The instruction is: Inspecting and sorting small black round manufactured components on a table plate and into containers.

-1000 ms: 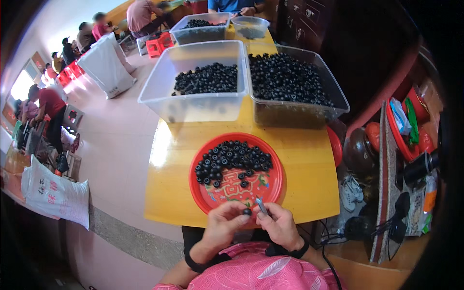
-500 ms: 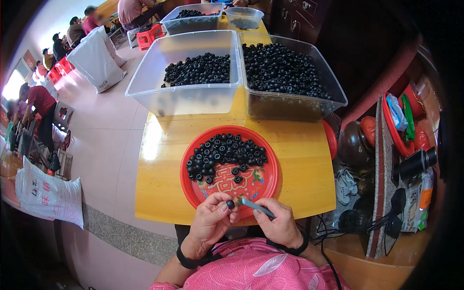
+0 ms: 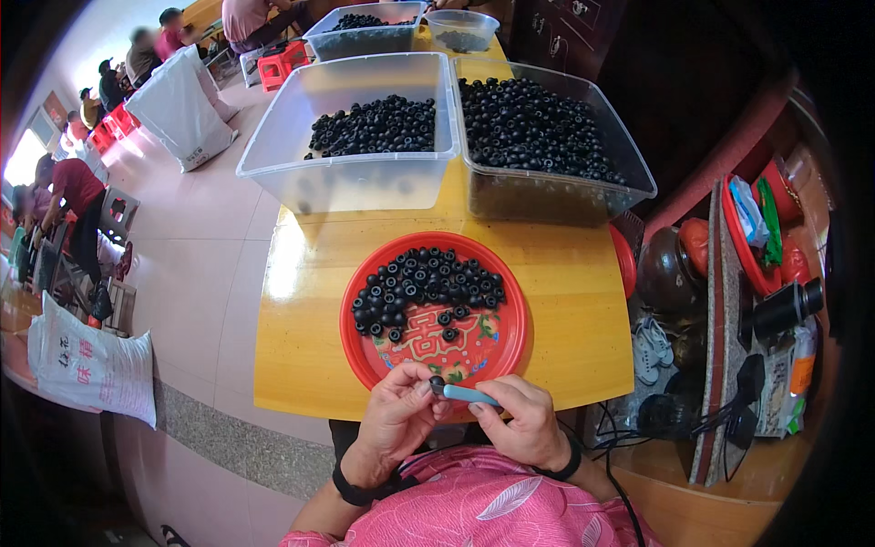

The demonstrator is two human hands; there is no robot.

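My left hand (image 3: 399,417) pinches a small round black bead (image 3: 437,384) between thumb and fingertips, above the near rim of a red round tray (image 3: 519,324). In my right hand (image 3: 527,424) is a slim tool with a light blue handle (image 3: 468,394). It lies almost level, its front end right at the bead; the shape of its tip cannot be made out. Many loose black beads (image 3: 424,278) with pale-ringed holes cover the far part of the tray. A few lie apart near its patterned middle.
Two clear plastic tubs (image 3: 365,173) of black beads stand behind the tray on the yellow table (image 3: 301,356). A further tub (image 3: 365,46) and a round bowl (image 3: 462,35) are beyond. White sacks (image 3: 96,369) stand at left; cables (image 3: 638,442) run at right.
The tool in my right hand has turned from a slant to nearly level, and its front end has come against the bead. My left hand keeps its pinch in about the same place.
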